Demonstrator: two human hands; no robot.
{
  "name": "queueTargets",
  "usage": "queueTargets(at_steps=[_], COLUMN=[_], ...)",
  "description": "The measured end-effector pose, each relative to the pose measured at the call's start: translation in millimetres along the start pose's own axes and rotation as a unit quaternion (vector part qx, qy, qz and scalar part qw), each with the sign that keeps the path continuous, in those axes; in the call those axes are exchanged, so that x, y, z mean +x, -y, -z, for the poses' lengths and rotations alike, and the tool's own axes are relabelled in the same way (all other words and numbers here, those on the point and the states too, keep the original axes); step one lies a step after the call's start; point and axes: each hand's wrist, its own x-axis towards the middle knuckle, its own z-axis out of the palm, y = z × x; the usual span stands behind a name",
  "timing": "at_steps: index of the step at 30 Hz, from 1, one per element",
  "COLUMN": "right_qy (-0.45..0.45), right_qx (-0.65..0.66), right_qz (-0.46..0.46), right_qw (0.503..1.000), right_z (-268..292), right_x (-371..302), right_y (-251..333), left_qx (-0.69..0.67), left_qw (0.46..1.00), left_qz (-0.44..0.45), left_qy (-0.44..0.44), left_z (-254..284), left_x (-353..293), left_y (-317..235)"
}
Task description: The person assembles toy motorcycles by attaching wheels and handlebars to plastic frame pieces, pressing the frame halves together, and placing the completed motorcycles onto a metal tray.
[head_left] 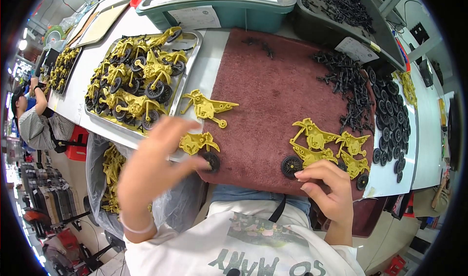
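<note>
My left hand (156, 164), blurred by motion, has its thumb and fingers apart around a yellow toy motorcycle body half (196, 142) at the cloth's left edge. Its thumb tip reaches a black spoked wheel (211, 162); the yellow part itself looks sharp. Just beyond lies another yellow body half (207, 109). My right hand (329, 186) is curled, thumb and index nearly together beside a black wheel (291, 167); anything between them is too small to make out. Past its fingers lie yellow halves (314, 135), several of them, with wheels at the near ones.
A brown-red cloth (268, 90) covers the work area. At left stands a metal tray (195, 51) of assembled yellow motorcycles. Black small parts (348, 86) and loose wheels (390, 115) lie at right. Bins (234, 17) stand behind; a lined bag (180, 198) hangs below left. Another person (36, 115) sits far left.
</note>
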Motion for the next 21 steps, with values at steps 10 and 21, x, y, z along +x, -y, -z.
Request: queueTargets(at_steps=[10,21], right_qy=[0.028,0.01], right_qx=[0.015,0.026], right_qz=[0.035,0.01], right_qw=[0.999,1.0], right_z=[-4,7], right_x=[-4,-18], right_y=[1,-2], left_qx=[0.144,0.147], left_qw=[0.989,0.979], left_qz=[0.016,-0.139], left_qy=[-0.016,-0.001], left_z=[-31,-44], left_x=[-8,21], left_y=[4,-12])
